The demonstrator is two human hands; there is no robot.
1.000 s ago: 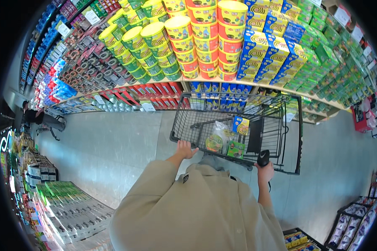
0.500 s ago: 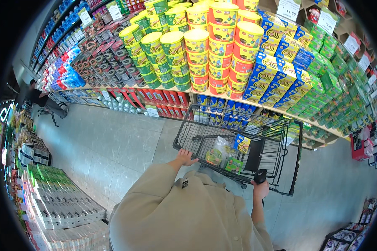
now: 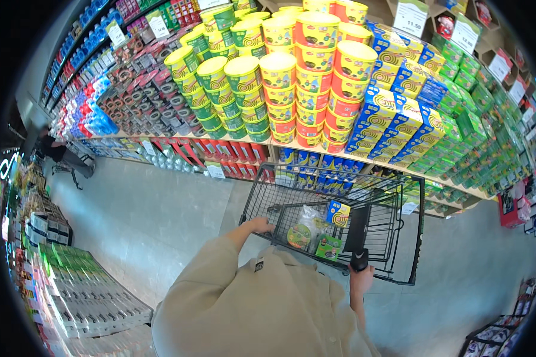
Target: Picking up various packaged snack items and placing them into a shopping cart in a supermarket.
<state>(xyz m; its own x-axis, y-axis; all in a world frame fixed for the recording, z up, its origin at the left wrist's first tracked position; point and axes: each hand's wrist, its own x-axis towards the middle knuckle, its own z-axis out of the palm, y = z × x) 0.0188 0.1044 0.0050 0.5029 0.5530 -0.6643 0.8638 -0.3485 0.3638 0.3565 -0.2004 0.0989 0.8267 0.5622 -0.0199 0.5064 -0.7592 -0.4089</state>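
My left hand (image 3: 259,225) is curled on the near rim of the black wire shopping cart (image 3: 262,208). My right hand (image 3: 361,277) grips a black handheld object (image 3: 359,260) at the cart's near right side. Inside the cart lie a blue-and-yellow box (image 3: 337,213), a green round pack (image 3: 299,235), a green box (image 3: 329,246) and a clear plastic bag (image 3: 311,215), with a dark flat panel (image 3: 358,223) to their right.
A long shelf ahead holds stacked yellow tubs (image 3: 278,71), blue-and-yellow boxes (image 3: 373,122) and green boxes (image 3: 467,131). A person in dark clothes (image 3: 58,152) stands at the far left with another cart. Stacked packs (image 3: 83,285) are behind at left, a display rack (image 3: 491,333) at lower right.
The shelf and its goods sit lower in the picture as the view has shifted. The cart and both my hands also appear lower, with the same items in the cart.
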